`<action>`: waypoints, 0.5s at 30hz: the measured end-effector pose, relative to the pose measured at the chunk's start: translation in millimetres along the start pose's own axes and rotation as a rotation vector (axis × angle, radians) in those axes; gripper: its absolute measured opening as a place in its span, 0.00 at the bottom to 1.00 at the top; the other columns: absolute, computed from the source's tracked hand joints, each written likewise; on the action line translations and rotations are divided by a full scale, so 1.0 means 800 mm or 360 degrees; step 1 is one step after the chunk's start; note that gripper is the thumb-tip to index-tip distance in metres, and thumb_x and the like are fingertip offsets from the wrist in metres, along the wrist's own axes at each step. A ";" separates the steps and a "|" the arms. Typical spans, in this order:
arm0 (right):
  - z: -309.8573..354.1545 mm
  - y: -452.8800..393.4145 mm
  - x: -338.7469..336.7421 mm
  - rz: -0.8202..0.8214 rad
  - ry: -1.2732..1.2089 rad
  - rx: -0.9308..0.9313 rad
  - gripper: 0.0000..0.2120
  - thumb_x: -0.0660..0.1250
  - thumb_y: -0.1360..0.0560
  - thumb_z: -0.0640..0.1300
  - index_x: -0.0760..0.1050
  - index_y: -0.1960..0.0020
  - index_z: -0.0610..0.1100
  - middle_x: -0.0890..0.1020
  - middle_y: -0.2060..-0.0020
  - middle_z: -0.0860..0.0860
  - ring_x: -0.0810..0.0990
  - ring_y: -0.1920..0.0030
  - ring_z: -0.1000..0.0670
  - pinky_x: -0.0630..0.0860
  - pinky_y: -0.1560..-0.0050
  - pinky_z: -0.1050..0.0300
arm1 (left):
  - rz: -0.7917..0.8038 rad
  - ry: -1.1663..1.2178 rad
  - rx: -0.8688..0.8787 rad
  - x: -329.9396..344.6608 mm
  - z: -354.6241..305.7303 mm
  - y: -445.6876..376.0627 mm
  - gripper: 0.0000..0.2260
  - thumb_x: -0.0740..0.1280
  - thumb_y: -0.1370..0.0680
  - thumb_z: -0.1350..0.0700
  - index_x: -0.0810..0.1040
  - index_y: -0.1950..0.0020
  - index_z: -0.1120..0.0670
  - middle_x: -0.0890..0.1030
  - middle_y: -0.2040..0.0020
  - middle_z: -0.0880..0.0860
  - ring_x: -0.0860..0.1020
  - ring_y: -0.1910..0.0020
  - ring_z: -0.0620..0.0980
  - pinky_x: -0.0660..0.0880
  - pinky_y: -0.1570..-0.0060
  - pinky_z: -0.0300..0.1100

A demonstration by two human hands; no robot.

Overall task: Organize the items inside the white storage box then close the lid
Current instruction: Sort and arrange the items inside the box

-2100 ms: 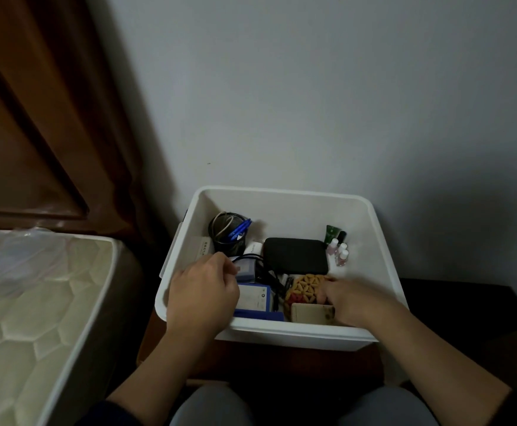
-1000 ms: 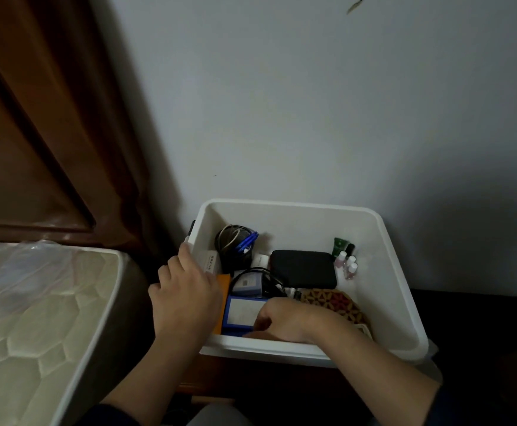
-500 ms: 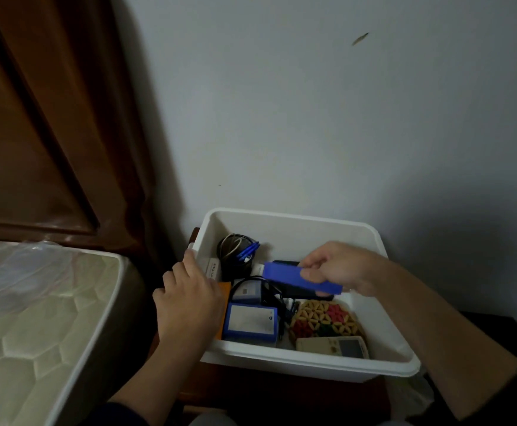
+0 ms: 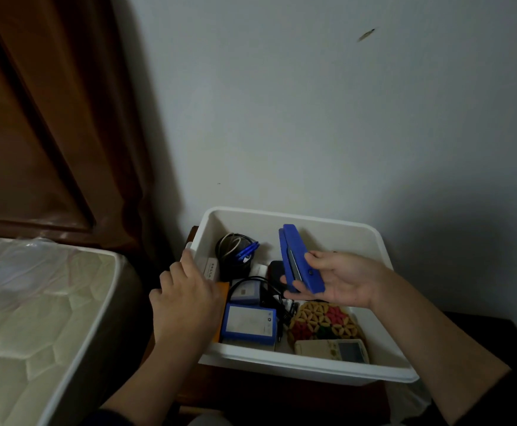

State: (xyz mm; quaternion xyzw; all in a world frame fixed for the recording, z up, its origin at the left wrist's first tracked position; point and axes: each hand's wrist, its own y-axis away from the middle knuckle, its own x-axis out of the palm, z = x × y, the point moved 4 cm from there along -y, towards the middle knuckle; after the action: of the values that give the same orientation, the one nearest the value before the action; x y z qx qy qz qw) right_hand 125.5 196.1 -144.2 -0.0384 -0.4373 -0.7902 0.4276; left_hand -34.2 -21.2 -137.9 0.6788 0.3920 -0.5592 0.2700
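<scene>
The right hand (image 4: 341,279) pinches the long blue plastic stapler (image 4: 300,262) above the white plastic storage box (image 4: 306,365), long axis toward 11 o'clock; left hand's (image 4: 186,298) fingers curl over the 9 o'clock rim.

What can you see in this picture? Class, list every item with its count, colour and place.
open plastic storage box: one, white, against the wall.
long flat case: one, blue, held above the box.
round woven mat: one, tan and red, front right in box.
remote control: one, cream, front of box.
rectangular blue-edged box: one, front middle.
black cup: one, back left, holding blue pens.
quilted mattress: one, pale, left.
left hand: on the box's left wall.
right hand: holding the case.
</scene>
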 end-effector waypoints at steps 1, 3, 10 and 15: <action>-0.001 0.000 0.001 0.0057 -0.0060 -0.0021 0.19 0.66 0.17 0.39 0.75 0.27 0.36 0.80 0.37 0.32 0.81 0.38 0.34 0.83 0.41 0.36 | 0.0004 0.0014 -0.0006 0.000 0.000 0.000 0.30 0.58 0.16 0.45 0.56 0.18 0.55 0.74 0.29 0.56 0.75 0.32 0.56 0.79 0.39 0.54; -0.003 0.001 0.003 0.0112 -0.0108 -0.0020 0.21 0.71 0.21 0.41 0.79 0.30 0.35 0.81 0.43 0.33 0.84 0.42 0.33 0.86 0.47 0.39 | 0.0005 0.0020 -0.0009 -0.001 0.000 0.000 0.30 0.58 0.16 0.45 0.56 0.18 0.56 0.74 0.29 0.56 0.75 0.32 0.56 0.79 0.39 0.54; -0.005 0.005 -0.009 -0.0073 0.0244 -0.0003 0.31 0.82 0.31 0.50 0.80 0.33 0.38 0.86 0.43 0.37 0.88 0.45 0.39 0.86 0.53 0.48 | 0.0008 0.0024 -0.0001 -0.002 0.000 0.002 0.30 0.59 0.16 0.44 0.56 0.18 0.55 0.74 0.30 0.56 0.76 0.33 0.55 0.79 0.40 0.53; -0.005 0.001 -0.016 -0.0260 0.0436 -0.0051 0.29 0.87 0.37 0.47 0.84 0.39 0.38 0.87 0.50 0.39 0.89 0.58 0.43 0.86 0.52 0.41 | -0.0012 -0.0018 -0.0001 0.000 -0.001 0.000 0.31 0.58 0.17 0.43 0.56 0.18 0.56 0.74 0.30 0.56 0.76 0.33 0.55 0.79 0.40 0.52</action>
State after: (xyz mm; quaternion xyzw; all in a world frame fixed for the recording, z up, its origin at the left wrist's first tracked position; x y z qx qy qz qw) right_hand 135.1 201.4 -151.6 0.0987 -0.3639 -0.8271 0.4168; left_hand -33.4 -20.7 -137.6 0.6741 0.3933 -0.5637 0.2703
